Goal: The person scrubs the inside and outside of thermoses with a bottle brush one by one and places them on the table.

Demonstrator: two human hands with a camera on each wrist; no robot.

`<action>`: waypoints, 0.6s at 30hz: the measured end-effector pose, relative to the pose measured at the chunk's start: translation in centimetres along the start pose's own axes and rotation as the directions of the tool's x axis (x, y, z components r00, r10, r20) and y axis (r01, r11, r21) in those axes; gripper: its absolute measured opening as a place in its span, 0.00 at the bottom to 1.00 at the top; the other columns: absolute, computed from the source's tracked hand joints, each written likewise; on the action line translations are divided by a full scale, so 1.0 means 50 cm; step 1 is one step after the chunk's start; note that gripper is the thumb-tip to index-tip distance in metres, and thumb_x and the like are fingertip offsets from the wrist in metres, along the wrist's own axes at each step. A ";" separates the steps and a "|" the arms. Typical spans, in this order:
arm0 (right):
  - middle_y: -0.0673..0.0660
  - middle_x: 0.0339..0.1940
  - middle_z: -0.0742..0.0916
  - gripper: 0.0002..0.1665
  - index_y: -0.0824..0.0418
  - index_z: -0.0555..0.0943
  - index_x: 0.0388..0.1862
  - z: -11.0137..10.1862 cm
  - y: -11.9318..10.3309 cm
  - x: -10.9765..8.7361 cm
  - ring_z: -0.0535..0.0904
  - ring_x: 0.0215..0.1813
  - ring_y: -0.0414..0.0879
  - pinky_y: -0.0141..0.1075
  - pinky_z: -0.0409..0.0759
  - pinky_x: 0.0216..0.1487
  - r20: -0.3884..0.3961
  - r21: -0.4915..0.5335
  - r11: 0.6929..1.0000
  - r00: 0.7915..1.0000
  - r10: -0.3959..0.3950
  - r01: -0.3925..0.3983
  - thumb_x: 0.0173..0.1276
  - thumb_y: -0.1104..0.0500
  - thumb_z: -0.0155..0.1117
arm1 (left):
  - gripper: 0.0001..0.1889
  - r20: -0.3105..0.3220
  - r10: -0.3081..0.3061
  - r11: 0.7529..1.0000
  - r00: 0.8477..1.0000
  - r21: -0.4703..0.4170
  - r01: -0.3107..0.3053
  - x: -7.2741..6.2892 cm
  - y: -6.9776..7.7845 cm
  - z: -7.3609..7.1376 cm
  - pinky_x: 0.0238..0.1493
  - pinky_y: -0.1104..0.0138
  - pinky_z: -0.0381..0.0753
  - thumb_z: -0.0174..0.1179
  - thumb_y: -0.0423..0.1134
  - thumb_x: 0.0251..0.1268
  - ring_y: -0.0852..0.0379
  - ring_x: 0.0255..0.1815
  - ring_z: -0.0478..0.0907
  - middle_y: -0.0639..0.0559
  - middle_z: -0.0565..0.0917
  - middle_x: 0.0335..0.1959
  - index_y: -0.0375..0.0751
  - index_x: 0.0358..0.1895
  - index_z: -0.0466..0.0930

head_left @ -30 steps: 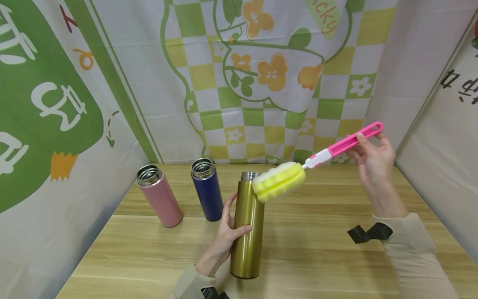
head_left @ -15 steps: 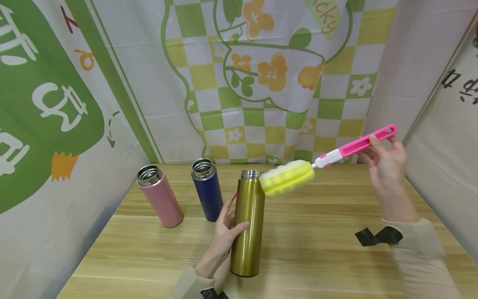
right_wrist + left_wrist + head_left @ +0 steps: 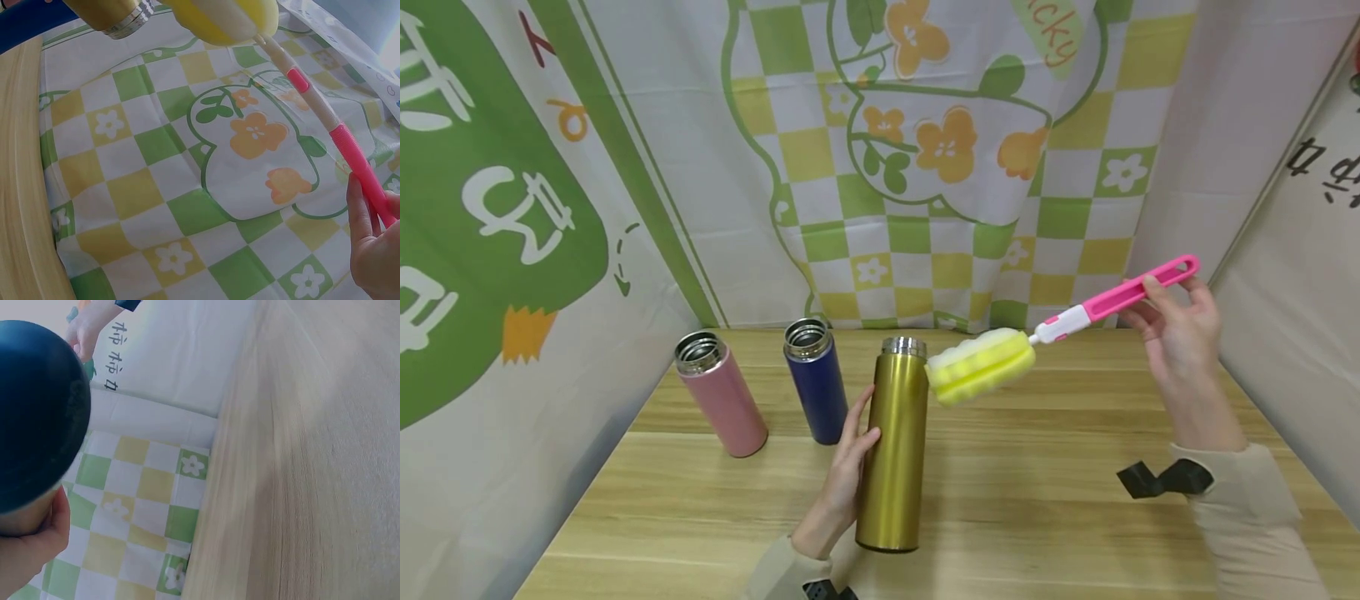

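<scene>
My left hand (image 3: 844,477) grips a gold thermos bottle (image 3: 895,450) by its left side, thumb along the front. The bottle has no lid and leans slightly, steel mouth up. In the left wrist view its dark base (image 3: 34,412) shows from below, off the table. To the right, my right hand (image 3: 1183,350) pinches the pink handle (image 3: 1123,297) of a bottle brush. The brush's yellow and white sponge head (image 3: 981,365) points down to the left, its tip right beside the bottle's shoulder. In the right wrist view, the pink handle (image 3: 356,156) runs down into my fingers.
A lidless blue thermos bottle (image 3: 817,387) and a lidless pink one (image 3: 724,400) stand left of the gold one on the wooden table (image 3: 1037,500). Checked, flowered cloth (image 3: 925,250) hangs behind the table, with printed sheets at both sides.
My right hand has carried the brush to the right, drawing the sponge head off the gold bottle's mouth. The gold bottle has shifted slightly up and left, and my left thumb has slid leftward on it.
</scene>
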State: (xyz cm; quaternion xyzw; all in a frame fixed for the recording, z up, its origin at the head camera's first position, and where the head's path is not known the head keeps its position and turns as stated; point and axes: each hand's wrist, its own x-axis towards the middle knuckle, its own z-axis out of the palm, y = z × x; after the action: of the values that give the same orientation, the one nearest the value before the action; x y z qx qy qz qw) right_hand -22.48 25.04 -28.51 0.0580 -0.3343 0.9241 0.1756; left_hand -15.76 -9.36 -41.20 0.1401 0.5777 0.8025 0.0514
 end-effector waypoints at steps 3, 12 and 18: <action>0.64 0.35 0.77 0.24 0.66 0.67 0.48 0.000 0.000 -0.001 0.81 0.31 0.54 0.39 0.79 0.35 0.001 -0.002 1.000 1.000 0.001 -0.001 0.52 0.74 0.61 | 0.35 0.013 0.021 1.000 1.000 -0.002 -0.021 0.001 -0.003 -0.002 0.41 0.60 0.74 0.51 0.37 0.62 0.53 0.40 0.76 0.42 0.70 0.48 0.57 0.68 0.42; 0.63 0.36 0.77 0.25 0.65 0.67 0.49 0.004 0.001 0.001 0.81 0.31 0.53 0.38 0.79 0.36 -0.019 -0.023 1.000 1.000 0.015 -0.015 0.51 0.73 0.62 | 0.41 0.018 0.028 0.999 0.999 0.017 -0.029 0.000 -0.007 -0.003 0.39 0.58 0.75 0.55 0.32 0.56 0.52 0.40 0.76 0.39 0.71 0.48 0.58 0.68 0.40; 0.62 0.38 0.77 0.26 0.64 0.67 0.49 0.009 0.003 0.004 0.81 0.31 0.51 0.37 0.79 0.37 -0.038 -0.050 0.999 0.999 0.020 -0.022 0.51 0.72 0.63 | 0.40 0.062 0.024 1.000 0.998 0.005 -0.025 0.000 -0.007 -0.002 0.40 0.58 0.75 0.53 0.32 0.57 0.51 0.41 0.76 0.39 0.70 0.49 0.55 0.69 0.40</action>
State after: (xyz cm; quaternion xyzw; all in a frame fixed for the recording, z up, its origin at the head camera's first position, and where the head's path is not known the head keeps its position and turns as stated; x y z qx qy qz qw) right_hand -22.72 24.68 -28.20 0.0328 -0.3548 0.9181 0.1737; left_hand -15.80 -9.35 -41.54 0.1720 0.5762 0.7968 0.0591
